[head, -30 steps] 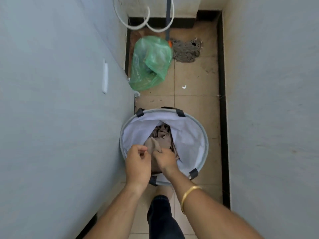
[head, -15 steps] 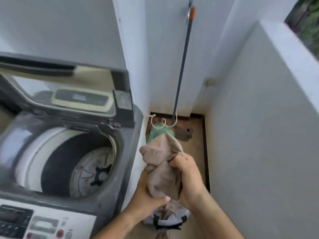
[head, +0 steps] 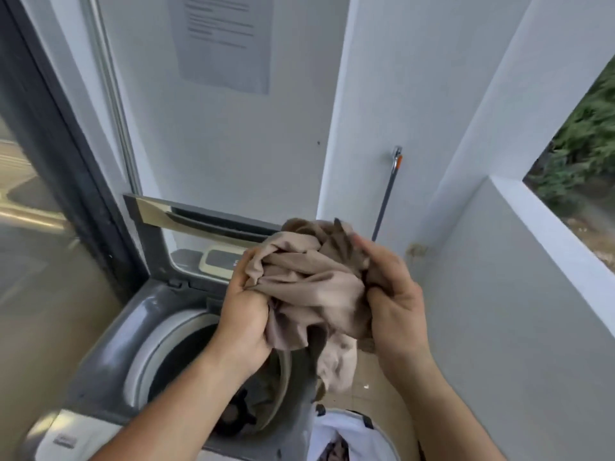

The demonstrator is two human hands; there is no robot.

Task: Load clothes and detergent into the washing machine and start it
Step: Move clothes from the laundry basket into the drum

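Both hands grip bunched beige garment [head: 309,287] above open top-load washing machine [head: 109,354]. Left hand [head: 244,314] clamped on left side of bundle, right hand [head: 396,304] clamped on right side; loose tail hangs over drum's right rim. Laundry basket [head: 379,430] w/ more clothes sits beside machine, bottom right. Step in hand: load. Best approach, prob.: shift bundle left over drum [head: 199,371] centre, gather tail, then release so nothing drapes on rim.

Both hands raised together, left hand [head: 244,314] and right hand [head: 396,304] each clenched on bunched cloth [head: 309,287], forearms angled inward
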